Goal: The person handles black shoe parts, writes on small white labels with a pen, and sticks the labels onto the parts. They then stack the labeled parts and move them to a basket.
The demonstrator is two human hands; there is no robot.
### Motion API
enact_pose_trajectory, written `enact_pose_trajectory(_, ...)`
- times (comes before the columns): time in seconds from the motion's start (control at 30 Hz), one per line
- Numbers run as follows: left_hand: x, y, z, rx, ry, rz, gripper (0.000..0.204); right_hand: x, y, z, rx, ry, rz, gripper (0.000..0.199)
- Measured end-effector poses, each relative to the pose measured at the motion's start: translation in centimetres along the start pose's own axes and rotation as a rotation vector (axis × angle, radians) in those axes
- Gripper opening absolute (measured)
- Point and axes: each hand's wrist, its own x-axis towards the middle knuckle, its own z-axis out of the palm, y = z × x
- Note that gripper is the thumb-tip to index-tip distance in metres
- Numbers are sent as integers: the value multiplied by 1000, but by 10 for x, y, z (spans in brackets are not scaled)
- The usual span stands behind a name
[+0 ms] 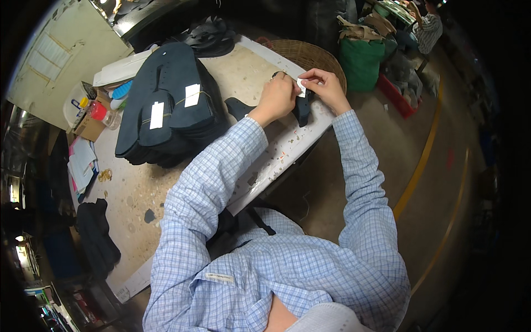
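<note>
Both hands work at the far right edge of the table (166, 193), close to its corner; left hand (278, 97) and right hand (327, 86) meet over a dark cut piece (302, 110) that overhangs the edge; open floor (420, 144) lies right of it, a wicker basket (310, 55) just behind.

Left-hand fingers are curled and pressed onto the piece's top end; right-hand fingers pinch a small white tag (301, 86) between thumb and forefinger, held against the piece.

A tall stack of dark cut pieces (166, 110) with 2 white labels sits mid-table, well apart from the hands; bare table between stack and hands apart from 1 loose dark piece (239, 106) just left of the left wrist.

Hidden: the upper part of the held piece sits under both hands; its full outline can't be made out; the tag's face is too small to tell.

Orientation: the visible part hangs down off the edge; long axis roughly top-to-bottom in view, lower end toward the person.
</note>
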Motion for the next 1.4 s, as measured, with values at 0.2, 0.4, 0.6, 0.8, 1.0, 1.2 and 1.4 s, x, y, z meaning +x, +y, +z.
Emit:
enact_pose_trajectory(0.2, 0, 16, -10, 27, 42, -6, 15, 0, 4, -7, -195, -45, -94, 18)
enact_pose_trajectory(0.4, -1, 96, -94, -351, 122, 188, 15, 6, 47, 4, -323, 326, 95, 44)
enact_pose_trajectory(0.6, -76, 128, -222, -143, 201, 330, 12, -22, 22, 51, -592, 397, -47, 50)
enact_pose_trajectory(0.8, -176, 106, -274, -96, 216, -110, 8, -16, -66, 46, -335, 557, 19, 39)
enact_pose_trajectory(1.0, -257, 57, -263, -167, 306, -509, 10, -27, -94, 92, 377, 234, 172, 34)
enact_pose_trajectory(1.2, -299, -2, -247, 176, 136, -644, 21, -35, -77, 117, -455, 366, 162, 41)
enact_pose_trajectory(1.4, -314, -29, -218, 153, -35, -756, 38, -78, -125, 123, -421, 457, -346, 19)
